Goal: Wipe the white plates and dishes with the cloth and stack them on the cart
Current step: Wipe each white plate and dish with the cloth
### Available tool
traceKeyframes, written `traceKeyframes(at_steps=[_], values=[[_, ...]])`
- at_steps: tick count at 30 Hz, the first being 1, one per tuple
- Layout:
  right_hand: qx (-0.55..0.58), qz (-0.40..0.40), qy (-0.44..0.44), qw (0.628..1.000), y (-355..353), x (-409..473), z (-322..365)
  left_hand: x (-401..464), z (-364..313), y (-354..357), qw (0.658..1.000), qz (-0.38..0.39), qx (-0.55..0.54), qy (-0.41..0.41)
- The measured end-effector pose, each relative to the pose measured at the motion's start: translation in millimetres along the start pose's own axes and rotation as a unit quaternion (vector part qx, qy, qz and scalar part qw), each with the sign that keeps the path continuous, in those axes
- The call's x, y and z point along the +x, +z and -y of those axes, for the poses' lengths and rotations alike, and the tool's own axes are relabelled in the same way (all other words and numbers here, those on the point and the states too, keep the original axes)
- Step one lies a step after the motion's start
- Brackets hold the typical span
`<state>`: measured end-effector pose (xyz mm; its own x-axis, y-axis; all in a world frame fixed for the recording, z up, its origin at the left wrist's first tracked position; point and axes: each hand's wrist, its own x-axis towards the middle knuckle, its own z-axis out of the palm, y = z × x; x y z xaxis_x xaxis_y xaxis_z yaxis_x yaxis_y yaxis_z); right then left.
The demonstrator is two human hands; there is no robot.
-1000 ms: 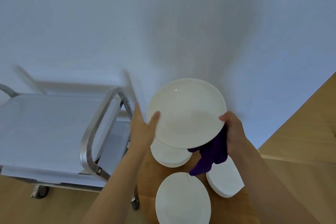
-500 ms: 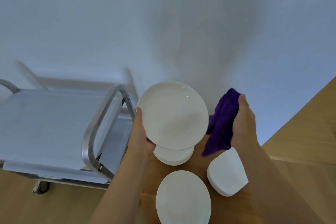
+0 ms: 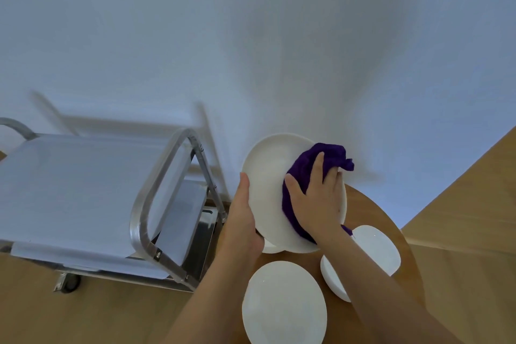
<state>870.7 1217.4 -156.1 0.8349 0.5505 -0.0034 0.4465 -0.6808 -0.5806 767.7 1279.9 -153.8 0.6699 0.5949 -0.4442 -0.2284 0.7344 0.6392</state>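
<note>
The left hand [image 3: 242, 220] holds a white plate [image 3: 265, 190] up above the round wooden table [image 3: 385, 220], tilted so its face turns toward the camera; the thumb lies straight along the plate's left rim and the palm cups the lower left edge, while the other fingers sit behind the plate and cannot be seen. The right hand [image 3: 317, 198] presses a purple cloth [image 3: 298, 173] flat against the right half of the plate's face, its fingers spread wide and laid over the fabric, with a bunched fold of cloth sticking out past the plate's upper right rim and a tail hanging below the wrist. Just under the held plate, a sliver of another white dish [image 3: 269, 248] shows on the table, mostly hidden; it looks like a small plate or bowl, though too little of it is visible to be sure. Nearer the camera a second white plate [image 3: 284, 304] lies flat on the table, and to its right a squarish white dish [image 3: 374, 248] rests partly under the right forearm. To the left stands a metal cart [image 3: 156, 204] with a tubular handle, its top shelf pale, a lower shelf visible beneath, and one caster on the wooden floor [image 3: 83, 315].
</note>
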Motion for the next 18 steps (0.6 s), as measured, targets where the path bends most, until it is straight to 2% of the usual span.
traceKeyframes(at_steps=[2, 5, 9, 12, 15, 18], values=[[0.026, -0.034, 0.01, 0.999, 6, 1, 1, -3, 2, 2, 1.0, 0.008, 0.02, 0.007], [0.045, -0.077, -0.027, 0.996, 8, 6, 6, -6, 2, 7, 0.997, 0.017, 0.07, 0.023], [-0.007, -0.108, -0.088, 0.99, 7, 10, 24, -11, 6, 11, 0.992, 0.011, 0.119, 0.03], [0.011, -0.074, -0.138, 0.988, 12, 3, 36, -10, 3, 13, 0.988, 0.005, 0.141, 0.063], [0.134, -0.019, -0.186, 0.973, 21, -15, 45, -6, 0, 7, 0.987, 0.002, 0.136, 0.088], [0.209, 0.043, -0.219, 0.952, 22, -28, 46, -3, -7, 0, 0.989, -0.011, 0.132, 0.07]])
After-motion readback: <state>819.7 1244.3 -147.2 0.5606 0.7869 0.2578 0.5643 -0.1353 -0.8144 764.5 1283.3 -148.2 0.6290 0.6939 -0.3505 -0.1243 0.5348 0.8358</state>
